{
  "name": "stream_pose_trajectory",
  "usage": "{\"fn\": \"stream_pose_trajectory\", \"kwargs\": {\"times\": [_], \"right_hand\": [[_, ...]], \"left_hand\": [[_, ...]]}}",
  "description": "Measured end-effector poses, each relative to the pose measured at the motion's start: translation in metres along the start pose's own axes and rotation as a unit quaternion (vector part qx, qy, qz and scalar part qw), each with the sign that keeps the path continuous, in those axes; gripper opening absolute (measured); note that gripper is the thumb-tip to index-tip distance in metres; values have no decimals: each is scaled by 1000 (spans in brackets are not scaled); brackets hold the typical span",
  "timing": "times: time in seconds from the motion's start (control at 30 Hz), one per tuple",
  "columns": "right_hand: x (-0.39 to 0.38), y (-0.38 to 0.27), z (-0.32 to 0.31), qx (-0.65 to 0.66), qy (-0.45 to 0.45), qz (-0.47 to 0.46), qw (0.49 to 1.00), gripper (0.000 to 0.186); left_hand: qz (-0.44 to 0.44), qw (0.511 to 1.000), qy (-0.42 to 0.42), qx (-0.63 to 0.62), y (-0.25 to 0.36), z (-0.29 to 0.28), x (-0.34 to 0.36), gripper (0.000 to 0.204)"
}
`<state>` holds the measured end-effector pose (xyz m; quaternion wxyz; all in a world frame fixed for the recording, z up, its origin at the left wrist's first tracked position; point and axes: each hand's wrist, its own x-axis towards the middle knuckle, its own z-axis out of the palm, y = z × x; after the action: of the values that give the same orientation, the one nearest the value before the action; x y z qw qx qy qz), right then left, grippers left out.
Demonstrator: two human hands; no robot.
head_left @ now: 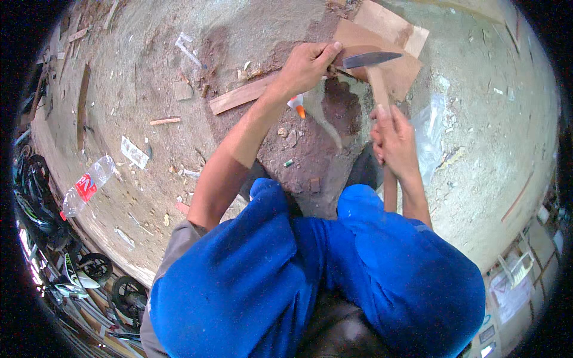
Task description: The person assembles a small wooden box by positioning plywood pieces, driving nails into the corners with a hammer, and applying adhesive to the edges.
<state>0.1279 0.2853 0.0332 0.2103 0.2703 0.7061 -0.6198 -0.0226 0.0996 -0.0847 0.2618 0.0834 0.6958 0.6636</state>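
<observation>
My right hand (395, 143) is wrapped round the wooden handle of a hammer (378, 83). Its dark metal head lies over brown flat sheets (401, 71), which look like thin board or cardboard, on the ground in front of me. Just left of the hammer head is my left hand (307, 67), thumb and fingers closed in a pinch at the sheets' left edge. What it grips is too small or hidden to make out. A wooden strip (242, 97) lies under my left wrist, and a white bottle with an orange tip (297, 106) sits below that hand.
A plastic bottle with a red label (89, 186) lies at left, near a white packet (134, 153). Clear plastic sheeting (430, 140) lies right of my right hand. Wood scraps and debris litter the ground. Bicycle-like wheels (95, 268) stand at lower left.
</observation>
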Motion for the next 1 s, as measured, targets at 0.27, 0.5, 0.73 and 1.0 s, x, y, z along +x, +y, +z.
{"fn": "stream_pose_trajectory", "kwargs": {"times": [0.27, 0.5, 0.73, 1.0], "right_hand": [[-8, 10, -8, -7, 65, -56, 996, 33], [-13, -11, -39, 144, 160, -59, 975, 33], [-33, 3, -62, 98, 188, -35, 977, 34], [-35, 1, -80, 151, 250, -37, 956, 30]], "left_hand": [[-4, 994, 7, 113, 23, 13, -3, 52], [-24, 998, -43, 26, 22, 5, -12, 55], [-18, 995, -94, -10, 12, 65, -38, 58], [38, 985, 101, -133, 13, 119, -63, 47]]}}
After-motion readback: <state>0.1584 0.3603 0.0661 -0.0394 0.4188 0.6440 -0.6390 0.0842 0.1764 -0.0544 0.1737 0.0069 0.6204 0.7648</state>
